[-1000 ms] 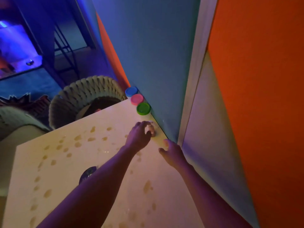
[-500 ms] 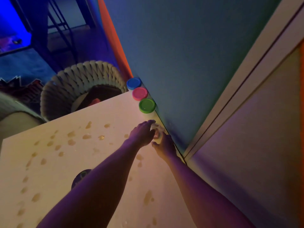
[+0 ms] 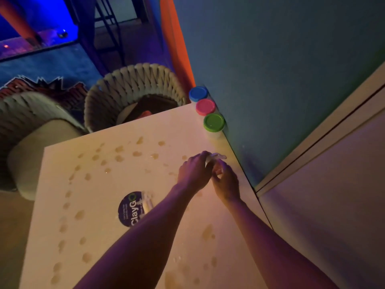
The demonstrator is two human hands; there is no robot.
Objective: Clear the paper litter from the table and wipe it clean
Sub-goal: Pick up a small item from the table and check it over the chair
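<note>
stained table [image 3: 108, 205]: left hand [image 3: 194, 174], right hand [image 3: 226, 184] both pinching paper scrap [image 3: 215, 157] between them.

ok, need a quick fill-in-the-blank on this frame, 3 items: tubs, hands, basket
1. Of the three round-lidded tubs by the wall, the pink-lidded tub stands between the blue-lidded tub and the ____-lidded one.
2. The left hand and right hand together hold a small white ____ scrap.
3. The woven basket stands on the ____, beyond the white table.

Missing: green; paper; floor
</note>
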